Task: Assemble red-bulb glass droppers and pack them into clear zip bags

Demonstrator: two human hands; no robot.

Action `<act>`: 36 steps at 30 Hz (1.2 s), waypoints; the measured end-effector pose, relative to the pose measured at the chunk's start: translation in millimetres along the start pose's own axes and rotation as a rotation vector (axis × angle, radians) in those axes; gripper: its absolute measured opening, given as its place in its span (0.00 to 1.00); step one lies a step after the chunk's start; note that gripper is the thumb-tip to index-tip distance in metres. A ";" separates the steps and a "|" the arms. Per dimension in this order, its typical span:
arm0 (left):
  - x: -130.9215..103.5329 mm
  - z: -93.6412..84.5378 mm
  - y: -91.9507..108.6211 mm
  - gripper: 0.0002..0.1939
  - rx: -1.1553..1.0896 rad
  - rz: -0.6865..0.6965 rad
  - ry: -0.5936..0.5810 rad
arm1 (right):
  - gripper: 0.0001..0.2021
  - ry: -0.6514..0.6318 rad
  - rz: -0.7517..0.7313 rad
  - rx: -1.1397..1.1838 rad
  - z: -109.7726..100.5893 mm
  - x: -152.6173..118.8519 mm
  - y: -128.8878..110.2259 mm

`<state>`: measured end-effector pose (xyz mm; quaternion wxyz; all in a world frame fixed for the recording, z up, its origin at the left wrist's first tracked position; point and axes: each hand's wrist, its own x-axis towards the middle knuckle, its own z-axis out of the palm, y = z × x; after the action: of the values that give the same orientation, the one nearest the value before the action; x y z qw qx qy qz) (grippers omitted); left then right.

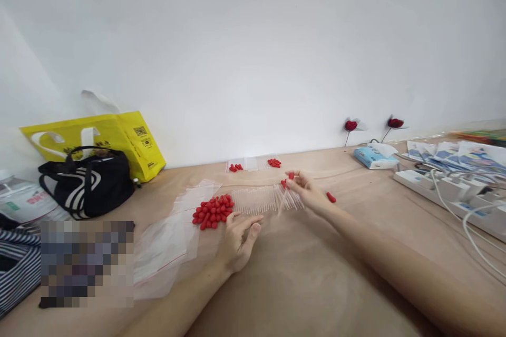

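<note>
My right hand (304,190) is closed, thumb and fingertips pinching a small red bulb-shaped piece (291,175). Another bit of red shows just under the fingertips, above a pale clear stick that lies aslant. Below the hand, a row of thin clear sticks (253,201) lies side by side on the table. My left hand (239,239) holds nothing, its fingers stretched apart at the near edge of that row. To its upper left is a pile of similar red pieces (211,211), resting on clear plastic bags (168,239). One loose red piece (331,197) lies right of my right hand.
At the back, small clear bags (250,164) have red pieces on them. A yellow bag (146,152) and a black bag (103,184) stand left. On the right are a tissue pack (373,158), a power strip (419,183) with cables, flat packets (454,154) and two dark red flowers (350,125).
</note>
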<state>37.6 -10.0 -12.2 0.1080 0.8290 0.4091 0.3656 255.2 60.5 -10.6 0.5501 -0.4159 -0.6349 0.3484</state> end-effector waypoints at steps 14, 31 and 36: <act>1.8 1.9 1.0 0.13 0.083 0.008 -0.076 | 0.22 0.044 0.332 -0.890 -14.3 53.4 29.6; 5.6 12.0 -1.4 0.06 0.238 0.085 0.029 | 0.15 -0.061 0.592 -0.978 -65.7 23.7 9.6; 5.7 14.5 -2.1 0.05 0.260 0.100 0.003 | 0.17 -0.085 0.675 -0.929 -54.9 37.3 18.5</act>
<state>48.7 -2.7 -20.6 -0.0193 0.8548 0.4116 0.3155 310.2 101.2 -3.6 0.1418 -0.7793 -0.5747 0.2055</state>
